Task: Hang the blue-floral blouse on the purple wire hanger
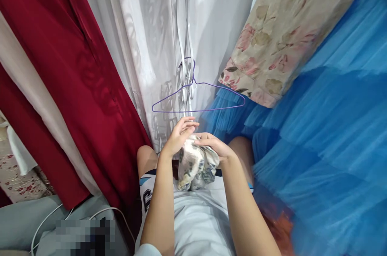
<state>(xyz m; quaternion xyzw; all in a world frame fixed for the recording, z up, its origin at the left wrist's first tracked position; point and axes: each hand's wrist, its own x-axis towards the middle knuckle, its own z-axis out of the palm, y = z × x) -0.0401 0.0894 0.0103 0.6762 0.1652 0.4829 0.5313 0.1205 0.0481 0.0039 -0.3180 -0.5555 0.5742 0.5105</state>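
A bunched piece of light cloth with a dark blue and green print (193, 161) hangs over my lap. My right hand (213, 146) is closed on its top, with the thumb lying across the folds. Beside the cloth's upper left edge is my left hand (180, 135), its fingers stretched out and pointing right. Whether the left palm touches the cloth cannot be made out. Just beyond my fingers a thin purple hanger (198, 111) hangs bare from a white metal hook strip (182, 46).
White curtain cloth (145, 46) hangs behind the hanger. Dark red fabric (81, 86) hangs at left, a floral cloth (260, 46) and blue tulle (326, 127) at right. At lower left are a grey seat (27, 219) and a white cable (119, 209).
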